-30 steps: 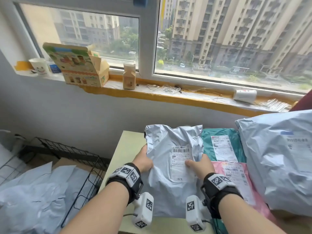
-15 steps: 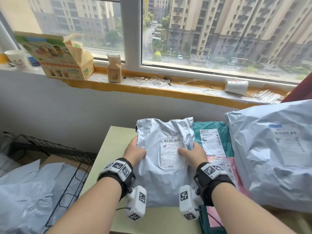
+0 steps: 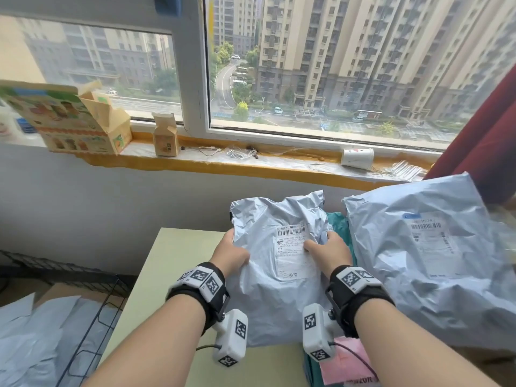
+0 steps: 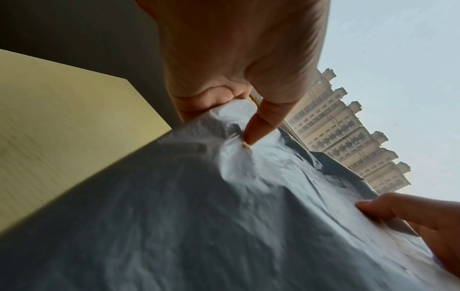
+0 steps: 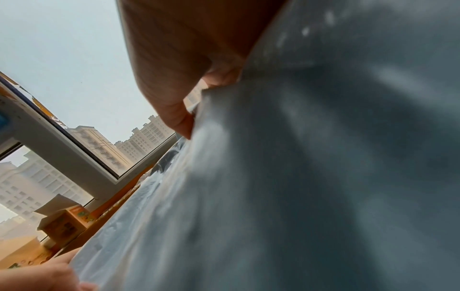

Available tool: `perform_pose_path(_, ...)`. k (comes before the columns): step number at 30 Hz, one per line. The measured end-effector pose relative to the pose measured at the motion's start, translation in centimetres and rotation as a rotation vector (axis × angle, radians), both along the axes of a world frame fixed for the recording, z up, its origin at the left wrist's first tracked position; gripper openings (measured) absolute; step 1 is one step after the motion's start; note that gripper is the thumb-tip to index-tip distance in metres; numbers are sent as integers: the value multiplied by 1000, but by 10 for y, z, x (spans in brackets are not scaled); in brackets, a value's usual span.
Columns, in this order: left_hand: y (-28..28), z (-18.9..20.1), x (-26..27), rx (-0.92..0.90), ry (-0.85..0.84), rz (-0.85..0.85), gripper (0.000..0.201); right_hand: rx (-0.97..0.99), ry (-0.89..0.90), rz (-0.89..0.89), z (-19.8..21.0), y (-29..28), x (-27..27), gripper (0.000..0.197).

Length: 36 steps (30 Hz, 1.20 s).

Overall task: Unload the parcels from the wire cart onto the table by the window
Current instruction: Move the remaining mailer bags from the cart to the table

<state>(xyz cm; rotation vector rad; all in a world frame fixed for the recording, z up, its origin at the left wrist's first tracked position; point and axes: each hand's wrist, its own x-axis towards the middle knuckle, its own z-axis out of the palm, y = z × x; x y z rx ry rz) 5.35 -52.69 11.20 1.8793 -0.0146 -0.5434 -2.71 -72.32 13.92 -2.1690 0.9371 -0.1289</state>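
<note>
Both hands hold a grey plastic parcel (image 3: 268, 275) with a white shipping label over the pale yellow table (image 3: 173, 275) under the window. My left hand (image 3: 231, 254) grips its left edge, thumb on top, and the left wrist view shows that thumb pressing into the grey parcel (image 4: 224, 196). My right hand (image 3: 326, 251) grips the right edge beside the label; the right wrist view shows its thumb on the grey parcel (image 5: 298, 177). The parcel covers most of a teal parcel (image 3: 339, 227) and a pink parcel (image 3: 346, 361). The wire cart (image 3: 92, 308) at lower left holds more grey parcels (image 3: 36, 339).
A large grey parcel (image 3: 430, 252) fills the table's right side. The windowsill (image 3: 251, 166) above carries an open printed carton (image 3: 69, 121), a small box (image 3: 165, 138) and a tipped paper cup (image 3: 357, 157). A dark red curtain (image 3: 488, 141) hangs at the right.
The grey parcel and both hands have moved right and further onto the table, over the teal and pink parcels. The head view has shifted right.
</note>
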Motion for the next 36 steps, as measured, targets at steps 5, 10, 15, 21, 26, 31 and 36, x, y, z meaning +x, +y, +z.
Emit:
perform_pose_path(5,27,-23,12,40,2,115,59,85,39,69,-28,25,17,33)
perform_pose_path(10,52,-51,23,53,24,193,66,80,73,128,-59,48,43,31)
perform_pose_path(15,53,-75,31,82,72,176,81,49,137,140,-79,55,54,55)
perform_pose_path(21,39,-86,35,198,80,8,109,-147,170,421,-87,58,56,60)
perform_pose_path(26,29,-84,40,200,60,-90,104,-104,295,448,-94,58,60,54)
perform_pose_path(31,31,-80,43,202,72,-81,101,-103,331,423,-94,54,63,48)
perform_pose_path(36,50,-68,42,201,57,-51,99,-104,290,356,-84,54,64,43)
